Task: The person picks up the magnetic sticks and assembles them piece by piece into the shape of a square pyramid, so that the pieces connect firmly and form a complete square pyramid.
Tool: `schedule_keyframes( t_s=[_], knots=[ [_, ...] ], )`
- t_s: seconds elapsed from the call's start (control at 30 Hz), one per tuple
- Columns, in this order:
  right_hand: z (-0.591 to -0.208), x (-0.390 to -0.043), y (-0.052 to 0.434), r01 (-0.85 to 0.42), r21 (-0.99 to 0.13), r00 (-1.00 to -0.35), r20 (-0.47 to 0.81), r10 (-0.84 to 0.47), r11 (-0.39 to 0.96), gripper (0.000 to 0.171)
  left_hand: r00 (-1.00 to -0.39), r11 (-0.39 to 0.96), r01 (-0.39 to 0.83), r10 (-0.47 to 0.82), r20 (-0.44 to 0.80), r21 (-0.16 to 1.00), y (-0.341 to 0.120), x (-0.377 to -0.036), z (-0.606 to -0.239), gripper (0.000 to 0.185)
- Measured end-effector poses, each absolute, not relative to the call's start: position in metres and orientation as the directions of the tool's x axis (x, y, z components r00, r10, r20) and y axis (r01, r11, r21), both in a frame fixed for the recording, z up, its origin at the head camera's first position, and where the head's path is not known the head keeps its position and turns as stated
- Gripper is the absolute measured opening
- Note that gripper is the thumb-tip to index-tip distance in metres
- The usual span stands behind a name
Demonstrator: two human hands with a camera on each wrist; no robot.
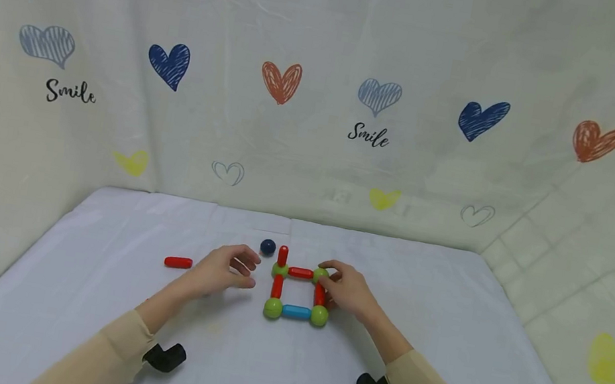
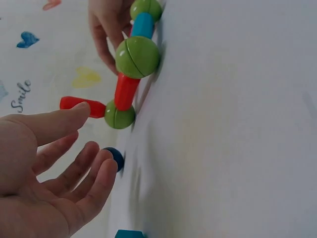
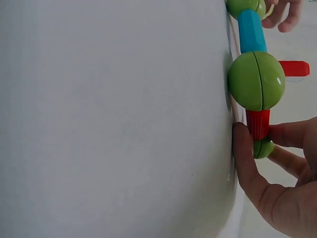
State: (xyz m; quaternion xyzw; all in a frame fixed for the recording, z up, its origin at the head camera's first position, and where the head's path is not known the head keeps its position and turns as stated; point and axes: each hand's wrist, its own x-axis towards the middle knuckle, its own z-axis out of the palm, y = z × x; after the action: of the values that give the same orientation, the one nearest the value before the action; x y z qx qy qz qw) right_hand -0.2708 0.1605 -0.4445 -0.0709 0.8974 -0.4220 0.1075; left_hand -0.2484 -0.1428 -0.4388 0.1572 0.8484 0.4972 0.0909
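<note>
A square of toy building rods and green balls lies on the table, with three red rods lying flat along its sides and a blue rod (image 1: 296,312) at the near side. Another red rod (image 1: 282,256) stands upright on the far left green ball (image 1: 279,270). My right hand (image 1: 349,289) pinches the square at its far right corner, thumb and finger either side of the right red rod (image 3: 258,123) near the green ball (image 3: 263,148). Just left of the square my left hand (image 1: 221,270) hovers with relaxed fingers, holding nothing. Beyond its fingertips is a dark blue ball (image 1: 268,247).
A loose red rod (image 1: 178,262) lies on the white tablecloth (image 1: 220,359) left of my left hand. At the lower edge of the left wrist view a teal piece (image 2: 130,233) shows partly. Behind the table hangs a heart-printed cloth (image 1: 313,153).
</note>
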Motion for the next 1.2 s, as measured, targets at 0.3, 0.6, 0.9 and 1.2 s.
schedule_keyframes(
  t_s=[0.3, 0.6, 0.9, 1.2],
  knots=[
    [-0.443, -0.266, 0.166, -0.01, -0.787, -0.971, -0.141, -0.195, 0.617, 0.029, -0.93, 0.523, 0.183, 0.366, -0.025, 0.832, -0.169, -0.237, -0.435, 0.038],
    [-0.442, -0.261, 0.172, -0.005, -0.777, -0.97, -0.149, -0.191, 0.629, 0.029, -0.931, 0.556, 0.178, 0.361, -0.044, 0.812, -0.189, -0.23, -0.43, 0.034],
    [-0.442, -0.254, 0.177, 0.011, -0.759, -0.971, -0.164, -0.175, 0.651, 0.03, -0.935, 0.68, 0.188, 0.344, -0.082, 0.709, -0.196, -0.225, -0.421, 0.03],
    [-0.438, -0.248, 0.183, -0.019, -0.739, -0.967, -0.157, -0.2, 0.673, 0.032, -0.933, 0.718, 0.189, 0.344, -0.106, 0.67, -0.199, -0.22, -0.419, 0.027]
  ],
)
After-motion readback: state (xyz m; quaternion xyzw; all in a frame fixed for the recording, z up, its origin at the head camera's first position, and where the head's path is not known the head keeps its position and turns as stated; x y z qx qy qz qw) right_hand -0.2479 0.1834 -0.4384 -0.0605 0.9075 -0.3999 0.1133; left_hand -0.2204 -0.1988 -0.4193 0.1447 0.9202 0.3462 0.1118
